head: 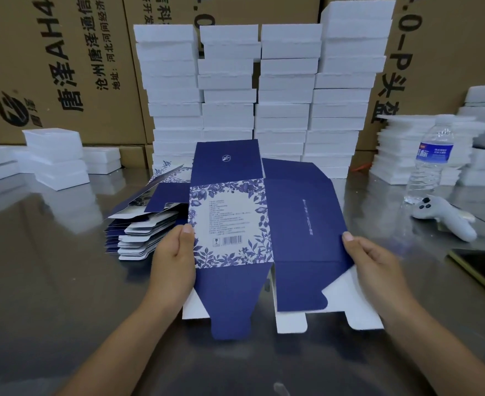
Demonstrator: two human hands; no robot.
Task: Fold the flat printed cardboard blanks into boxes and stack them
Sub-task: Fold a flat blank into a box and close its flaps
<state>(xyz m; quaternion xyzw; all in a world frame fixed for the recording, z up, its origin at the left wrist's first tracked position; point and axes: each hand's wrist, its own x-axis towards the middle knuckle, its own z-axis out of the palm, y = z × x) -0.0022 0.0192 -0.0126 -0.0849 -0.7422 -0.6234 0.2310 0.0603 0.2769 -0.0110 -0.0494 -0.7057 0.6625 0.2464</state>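
At centre, the left hand [175, 252] pinches the printed blank [235, 218] at its 9 o'clock edge, thumb on top, and the right hand [375, 261] grips its 3 o'clock edge likewise. The blank is navy, with a white floral panel bearing a barcode and its flaps spread, over the steel table [49, 281]. At 10 o'clock lies a pile of flat blanks [141, 232]. At 12 o'clock, behind it, rise white stacks [258, 95].

Reflective metal worktop [49, 281]. Carries a pile of flat printed blanks [141, 232] left of centre, tall white foam-block columns [258, 95] behind, and rightward a water bottle [430, 164], white controller [447, 218] and dark phone [484, 267].
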